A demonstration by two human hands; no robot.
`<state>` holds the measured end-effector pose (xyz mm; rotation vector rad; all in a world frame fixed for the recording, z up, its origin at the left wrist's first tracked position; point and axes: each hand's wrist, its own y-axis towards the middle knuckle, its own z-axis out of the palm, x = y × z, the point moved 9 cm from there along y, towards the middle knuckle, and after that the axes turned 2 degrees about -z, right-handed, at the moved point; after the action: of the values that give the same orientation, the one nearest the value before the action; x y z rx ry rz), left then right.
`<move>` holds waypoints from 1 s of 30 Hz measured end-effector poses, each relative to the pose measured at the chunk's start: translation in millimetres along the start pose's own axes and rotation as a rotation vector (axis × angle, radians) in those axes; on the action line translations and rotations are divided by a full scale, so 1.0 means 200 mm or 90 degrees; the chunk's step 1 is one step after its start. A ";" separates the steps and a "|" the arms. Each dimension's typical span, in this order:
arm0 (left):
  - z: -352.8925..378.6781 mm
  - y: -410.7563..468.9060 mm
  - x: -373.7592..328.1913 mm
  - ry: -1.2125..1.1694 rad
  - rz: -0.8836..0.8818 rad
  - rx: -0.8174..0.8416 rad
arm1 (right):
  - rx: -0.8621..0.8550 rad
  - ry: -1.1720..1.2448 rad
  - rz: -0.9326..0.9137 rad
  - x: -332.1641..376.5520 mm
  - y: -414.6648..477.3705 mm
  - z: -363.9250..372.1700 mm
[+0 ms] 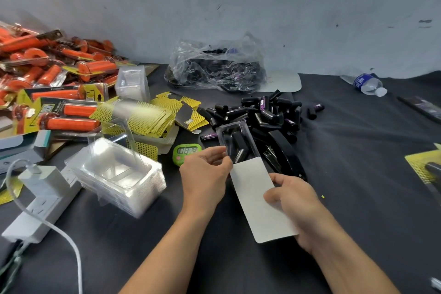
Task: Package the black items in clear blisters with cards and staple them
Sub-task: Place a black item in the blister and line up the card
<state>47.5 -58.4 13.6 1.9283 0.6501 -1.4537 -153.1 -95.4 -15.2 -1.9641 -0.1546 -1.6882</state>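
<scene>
Low in the centre of the frame, the left hand (205, 174) pinches the near edge of a clear blister (223, 132) holding black items (238, 144). The right hand (296, 205) grips a white card (255, 198) by its long side, with the card's far end at the blister's mouth. The card looks light, stiff but bendable. The blister looks thin, slick and easily crushed, so both are best held by their edges. Just beyond lie a loose pile (265, 112) and a black stapler (284, 153).

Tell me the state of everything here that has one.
left hand: pinching the blister
right hand: holding the card
blister: loaded with black items
card: blank side up, far end at blister
water bottle: capped, lying down
timer: display on
charger: plugged into power strip
</scene>
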 end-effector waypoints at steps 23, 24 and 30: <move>0.13 -0.01 0.05 -0.180 -0.087 0.160 | -0.099 -0.083 -0.054 0.00 0.07 -0.08; 0.13 -0.01 0.04 -0.190 -0.086 0.164 | -0.093 -0.078 -0.050 0.00 0.07 -0.08; 0.13 -0.02 0.03 -0.079 -0.020 0.167 | -0.103 -0.095 -0.059 0.00 0.07 -0.09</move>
<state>29.0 -74.0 2.0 2.0087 0.4541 -1.7347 -163.9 -116.1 -18.0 -2.2348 -0.1712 -1.6566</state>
